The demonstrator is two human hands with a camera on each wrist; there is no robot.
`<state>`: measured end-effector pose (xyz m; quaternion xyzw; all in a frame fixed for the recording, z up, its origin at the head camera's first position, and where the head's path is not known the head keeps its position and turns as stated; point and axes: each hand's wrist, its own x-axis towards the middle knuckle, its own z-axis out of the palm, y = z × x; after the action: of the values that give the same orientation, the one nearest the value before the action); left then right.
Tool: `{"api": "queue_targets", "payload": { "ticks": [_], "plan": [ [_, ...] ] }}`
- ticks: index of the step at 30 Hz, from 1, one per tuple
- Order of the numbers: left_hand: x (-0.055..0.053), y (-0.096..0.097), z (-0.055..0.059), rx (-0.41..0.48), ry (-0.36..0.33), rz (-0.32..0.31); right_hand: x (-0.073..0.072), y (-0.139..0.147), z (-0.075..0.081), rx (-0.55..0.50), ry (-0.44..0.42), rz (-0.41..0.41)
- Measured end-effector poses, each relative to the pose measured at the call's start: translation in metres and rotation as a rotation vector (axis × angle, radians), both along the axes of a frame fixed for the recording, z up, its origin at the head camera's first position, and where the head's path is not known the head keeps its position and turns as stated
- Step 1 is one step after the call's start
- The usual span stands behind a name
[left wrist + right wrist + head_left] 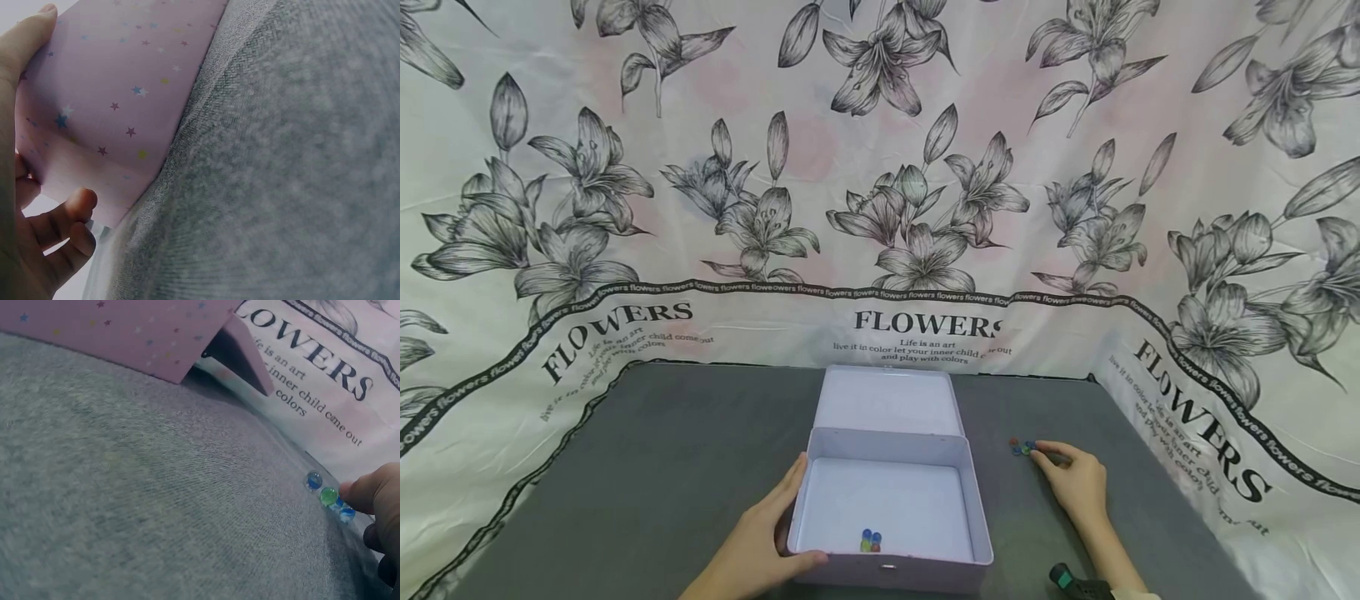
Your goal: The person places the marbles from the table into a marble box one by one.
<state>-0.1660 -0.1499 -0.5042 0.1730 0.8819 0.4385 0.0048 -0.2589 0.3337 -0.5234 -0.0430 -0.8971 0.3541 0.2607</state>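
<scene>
A pale purple tin box [887,570] printed with stars stands on the grey cloth, its hinged lid [887,400] tilted back. My left hand [760,525] grips its near left corner, thumb over the front rim and fingers along the left side. Several glass marbles [870,541], blue, yellow-green and reddish, lie inside near the front wall. Right of the box, my right hand [1077,483] has its fingertips at a small group of marbles [1017,450] on the cloth. In the right wrist view, a green marble [329,496] sits beside the fingertip; whether one is pinched is unclear.
Grey cloth [662,467] covers the table. White flower-printed fabric [917,333] with lettering hangs behind it and along both sides. A dark green and black strap [1078,583] is on my right wrist.
</scene>
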Motion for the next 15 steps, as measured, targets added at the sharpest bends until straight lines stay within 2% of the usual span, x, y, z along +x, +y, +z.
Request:
{"api": "queue_targets", "payload": {
  "ticks": [6, 11, 15],
  "plan": [
    [0.000, 0.000, 0.000, -0.006, 0.009, 0.006, 0.000, -0.010, 0.013, -0.003, 0.030, 0.025],
    [0.000, 0.000, 0.000, 0.000, -0.016, 0.001, 0.002, -0.022, 0.024, -0.013, 0.096, 0.072],
    [0.000, 0.000, 0.001, 0.012, -0.031, -0.003, 0.005, -0.030, 0.035, -0.036, 0.113, 0.101]
  ]
}}
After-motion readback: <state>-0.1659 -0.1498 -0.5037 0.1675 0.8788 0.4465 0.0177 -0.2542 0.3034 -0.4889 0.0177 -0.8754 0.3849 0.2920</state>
